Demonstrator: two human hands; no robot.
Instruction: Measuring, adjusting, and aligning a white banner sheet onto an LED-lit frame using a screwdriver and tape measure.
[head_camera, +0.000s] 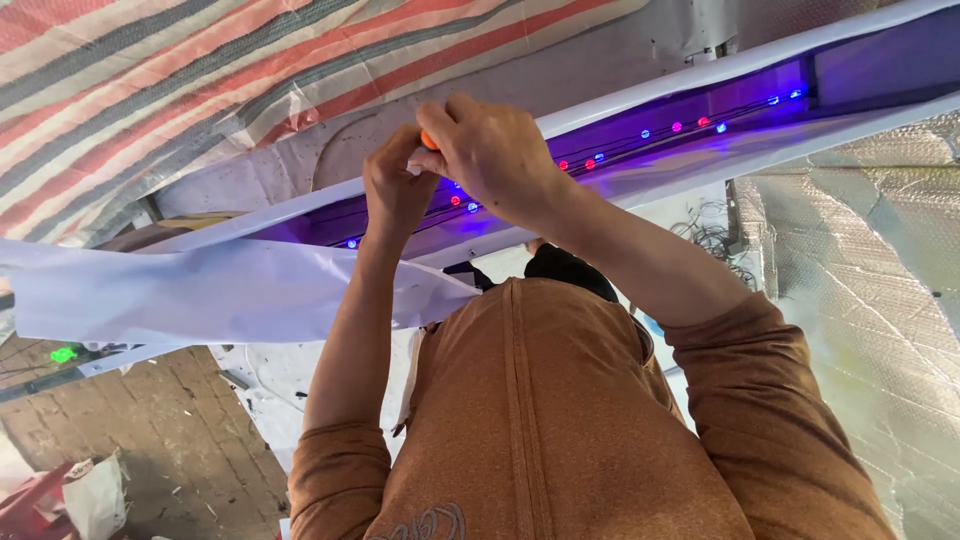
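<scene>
A long white channel (700, 75) runs aslant across the view, glowing purple inside, with a string of small red and blue lights (650, 130) along it. Both my hands meet at its near edge. My right hand (490, 150) curls over a small orange object (428, 140) and pinches it. My left hand (395, 185) is bunched right beneath, with its fingertips against the same spot; what it grips is hidden. A white sheet (200, 290) hangs loose from the channel to the left, under my left forearm.
A red, grey and cream striped tarp (150, 80) lies beyond the channel. Crinkled silver foil (880, 300) covers the right side. At lower left there is a brick floor (150, 430) with a white bag (95, 495) and a red stool (30, 505).
</scene>
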